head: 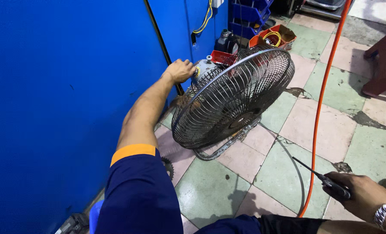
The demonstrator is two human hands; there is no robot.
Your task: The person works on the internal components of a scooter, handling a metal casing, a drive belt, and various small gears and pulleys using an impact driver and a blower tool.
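The left hand [181, 70] grips the dusty caged fan's [233, 99] motor [204, 68] (orange bin [274, 37] of yellow cable beyond), the right hand [361, 193] clasps a screwdriver [322, 177].

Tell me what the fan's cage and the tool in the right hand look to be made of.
Fan cage: thin metal wire, dull grey with brownish grime, likely steel. Tool in the right hand: slim dark shaft, seemingly metal; its handle is hidden in the grip.

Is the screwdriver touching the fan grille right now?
No, the screwdriver is in the right hand low over the floor tiles, well apart from the fan grille, while the left hand rests on the fan's motor housing.
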